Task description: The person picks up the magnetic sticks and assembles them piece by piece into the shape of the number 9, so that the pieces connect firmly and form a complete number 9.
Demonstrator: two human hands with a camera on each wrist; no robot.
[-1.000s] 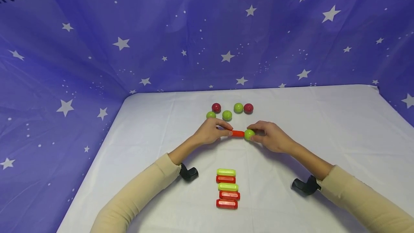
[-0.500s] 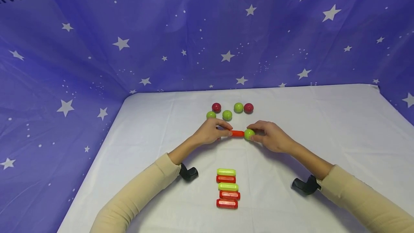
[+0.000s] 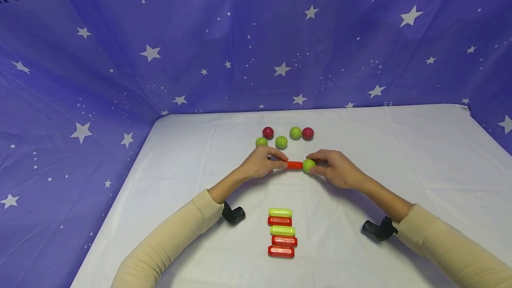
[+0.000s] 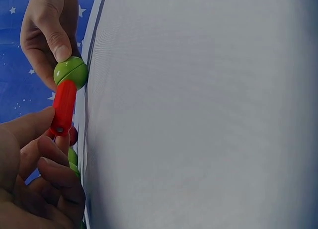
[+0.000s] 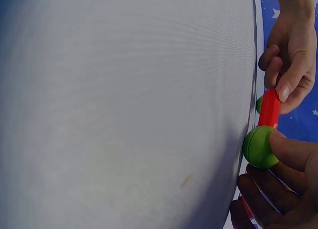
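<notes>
A red rod (image 3: 294, 165) lies between the hands, with one end against a green ball (image 3: 308, 166). My left hand (image 3: 262, 162) pinches the rod's far end between thumb and fingers. On the other side, my right hand (image 3: 336, 169) holds the green ball with thumb and fingertips. Seen from the left wrist, the red rod (image 4: 64, 105) meets the green ball (image 4: 70, 72) end-on, and a small grey spot shows on its free end. The right wrist view shows the green ball (image 5: 260, 147) with a seam line around it.
Behind the hands sit red balls (image 3: 307, 134) and green balls (image 3: 281, 142), one green ball (image 3: 261, 142) partly covered by the left hand. Nearer the front, red rods (image 3: 281, 251) and yellow-green rods (image 3: 280, 213) lie in a column on the white tablecloth (image 3: 192, 146).
</notes>
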